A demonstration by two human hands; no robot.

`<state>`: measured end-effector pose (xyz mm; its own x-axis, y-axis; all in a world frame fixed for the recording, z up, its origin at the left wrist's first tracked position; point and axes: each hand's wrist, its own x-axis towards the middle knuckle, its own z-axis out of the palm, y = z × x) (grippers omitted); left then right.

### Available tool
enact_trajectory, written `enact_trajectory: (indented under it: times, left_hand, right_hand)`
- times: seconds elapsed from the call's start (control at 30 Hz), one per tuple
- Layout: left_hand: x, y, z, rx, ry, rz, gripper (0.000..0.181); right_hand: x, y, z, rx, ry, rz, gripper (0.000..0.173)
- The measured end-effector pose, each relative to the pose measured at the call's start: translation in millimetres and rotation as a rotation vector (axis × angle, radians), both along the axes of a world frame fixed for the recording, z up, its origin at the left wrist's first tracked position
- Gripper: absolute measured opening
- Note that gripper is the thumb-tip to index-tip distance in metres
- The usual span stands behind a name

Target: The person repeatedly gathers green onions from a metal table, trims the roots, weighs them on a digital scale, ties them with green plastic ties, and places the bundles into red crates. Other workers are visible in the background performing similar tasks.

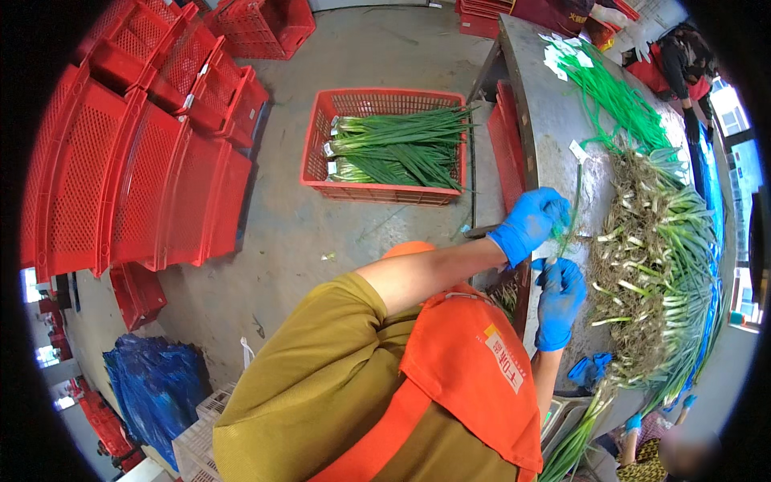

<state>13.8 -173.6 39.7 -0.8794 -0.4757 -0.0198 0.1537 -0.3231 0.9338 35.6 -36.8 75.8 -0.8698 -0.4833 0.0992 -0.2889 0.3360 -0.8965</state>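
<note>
Both my hands wear blue gloves and are over the near edge of a metal table (pixel 551 144). My left hand (pixel 533 223) has its fingers bunched on a blurred tangle of thin green strands. Just beside it, my right hand (pixel 560 295) has bent fingers close to the lower end of a thin green strip (pixel 578 187), which carries a white tag (pixel 579 152); its grip is unclear. Across the table lies a long heap of green onions, their roots (pixel 632 259) towards me. A pile of green tag ties (pixel 626 108) lies beyond them.
On the floor, a red crate (pixel 385 194) holds tagged green onion bundles (pixel 397 144). Stacked red crates (pixel 144 181) stand at the left, near a blue plastic sheet (pixel 156 385). A crumpled blue glove (pixel 590 369) lies on the table. Co-workers are at the table's far side and ends.
</note>
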Motion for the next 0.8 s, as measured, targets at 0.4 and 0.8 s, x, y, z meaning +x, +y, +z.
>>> enact_trajectory:
  times: [0.4, 0.8]
  left_hand:
    - [2, -16, 22, 0.244, -0.063, 0.117, 0.016]
    - [25, 50, 4, -1.02, 0.161, -0.219, 0.016]
  right_hand:
    - [18, 40, 8, 0.176, -0.186, 0.126, 0.014]
    - [-25, 76, -4, -0.401, -0.704, 0.175, 0.033]
